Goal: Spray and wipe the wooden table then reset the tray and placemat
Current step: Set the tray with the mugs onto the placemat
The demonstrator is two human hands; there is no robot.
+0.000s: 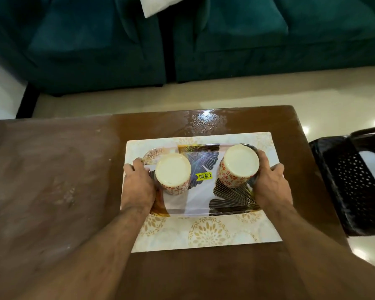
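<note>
A patterned tray (201, 198) with dark and gold leaf shapes and a yellow price sticker lies over a cream placemat (206, 234) on the brown wooden table (52, 180). Two floral cups stand on the tray, one on the left (173, 173) and one on the right (239, 164). My left hand (139, 185) grips the tray's left edge. My right hand (268, 185) grips its right edge. Whether the tray rests on the placemat or hangs just above it cannot be told.
A wet patch (206, 120) shines on the table's far edge. A black perforated chair (353, 180) stands off the right side. A teal sofa (182, 40) with a white cloth (156, 5) faces the table across pale floor.
</note>
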